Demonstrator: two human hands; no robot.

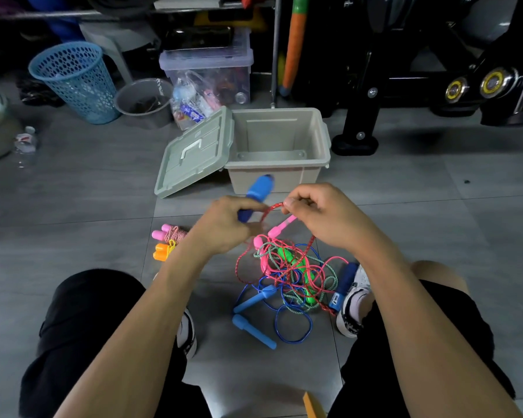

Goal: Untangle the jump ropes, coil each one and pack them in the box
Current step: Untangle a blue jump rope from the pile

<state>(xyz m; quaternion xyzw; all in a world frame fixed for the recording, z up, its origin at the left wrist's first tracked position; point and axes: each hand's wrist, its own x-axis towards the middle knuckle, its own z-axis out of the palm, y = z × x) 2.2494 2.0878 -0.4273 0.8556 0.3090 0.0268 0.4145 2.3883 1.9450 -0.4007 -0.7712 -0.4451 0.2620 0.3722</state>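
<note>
My left hand (pixel 224 227) grips a dark blue jump-rope handle (pixel 258 191) that points up toward the box. My right hand (pixel 320 215) pinches the red braided rope (pixel 272 208) that runs from that handle down into the tangle. The tangle of ropes (pixel 290 276) lies on the floor between my feet: red, pink, blue and green-white cords with pink, green, light blue and dark blue handles. Two coiled ropes, one with pink handles (pixel 166 233) and one with orange handles (pixel 162 251), lie to the left. The beige box (pixel 280 164) stands open and holds nothing.
The box's grey-green lid (pixel 194 152) leans against its left side. Behind stand a blue mesh basket (pixel 76 79), a grey bucket (pixel 145 101), a clear storage bin (pixel 209 67) and black gym equipment (pixel 405 70). A plastic bottle (pixel 26 143) lies at the left.
</note>
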